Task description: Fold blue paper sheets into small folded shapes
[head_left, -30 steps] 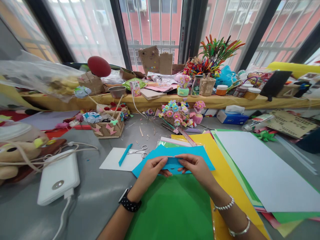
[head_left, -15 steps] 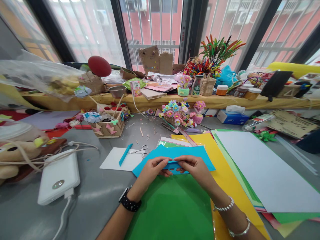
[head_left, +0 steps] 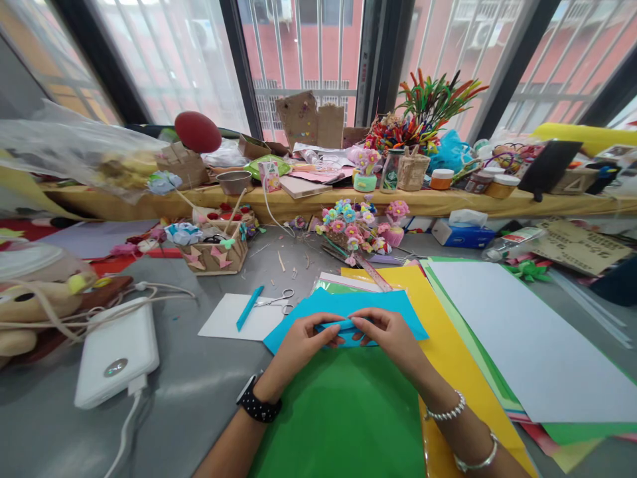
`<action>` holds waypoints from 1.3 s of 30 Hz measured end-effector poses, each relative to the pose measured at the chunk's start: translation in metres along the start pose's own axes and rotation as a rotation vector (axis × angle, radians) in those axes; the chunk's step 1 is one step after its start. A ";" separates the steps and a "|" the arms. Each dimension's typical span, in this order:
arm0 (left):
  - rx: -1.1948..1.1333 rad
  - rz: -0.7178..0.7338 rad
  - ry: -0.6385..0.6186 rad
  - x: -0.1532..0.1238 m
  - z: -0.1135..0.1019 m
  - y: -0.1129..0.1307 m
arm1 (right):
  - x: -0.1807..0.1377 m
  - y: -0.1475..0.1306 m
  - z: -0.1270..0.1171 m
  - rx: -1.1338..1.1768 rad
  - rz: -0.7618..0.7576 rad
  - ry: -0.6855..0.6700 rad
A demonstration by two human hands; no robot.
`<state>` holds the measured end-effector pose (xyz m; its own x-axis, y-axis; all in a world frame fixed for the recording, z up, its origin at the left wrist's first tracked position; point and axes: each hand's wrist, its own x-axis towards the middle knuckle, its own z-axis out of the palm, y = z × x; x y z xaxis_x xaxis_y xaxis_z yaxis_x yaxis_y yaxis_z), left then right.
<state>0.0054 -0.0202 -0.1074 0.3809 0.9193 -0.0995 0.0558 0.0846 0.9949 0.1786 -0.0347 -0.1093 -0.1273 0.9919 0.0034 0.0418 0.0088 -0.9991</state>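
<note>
Between my two hands is a narrow folded strip of blue paper [head_left: 343, 324]. My left hand [head_left: 309, 333] pinches its left part between thumb and fingers. My right hand [head_left: 383, 328] grips the right part in the same way, the fingertips of both hands close together. Beneath the hands lies a larger blue sheet [head_left: 405, 312], resting partly on a green sheet [head_left: 348, 411]. To the left, a folded blue strip [head_left: 249, 309] lies on a white sheet [head_left: 219, 318], beside a pair of scissors [head_left: 273, 301].
A white power bank [head_left: 119, 352] with a cable sits at the left. Yellow paper [head_left: 462, 398] and a stack topped by a white sheet [head_left: 527, 338] lie at the right. Behind stand a cardboard box [head_left: 213, 257], craft flowers [head_left: 351, 222] and a tissue box [head_left: 462, 234].
My fingers have shifted slightly on the blue strip, thumbs now pressing lower over its front. The strip has tilted a little; the surrounding things look unmoved.
</note>
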 end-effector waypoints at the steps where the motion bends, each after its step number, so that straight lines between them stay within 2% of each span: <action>1: 0.002 0.003 0.009 0.000 0.000 0.000 | 0.000 0.000 0.000 0.000 0.001 0.004; 11: -0.003 0.004 0.109 0.001 0.000 -0.001 | 0.000 0.002 0.002 -0.003 0.006 0.033; 19: -0.036 -0.019 0.138 0.002 0.001 -0.002 | 0.000 0.003 0.003 0.000 0.024 0.050; 39: -0.079 -0.125 0.104 0.002 0.000 -0.002 | 0.000 0.001 0.000 0.030 0.151 0.001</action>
<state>0.0063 -0.0191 -0.1094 0.2774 0.9343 -0.2239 0.0225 0.2266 0.9737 0.1781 -0.0347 -0.1099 -0.1209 0.9817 -0.1470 0.0304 -0.1443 -0.9891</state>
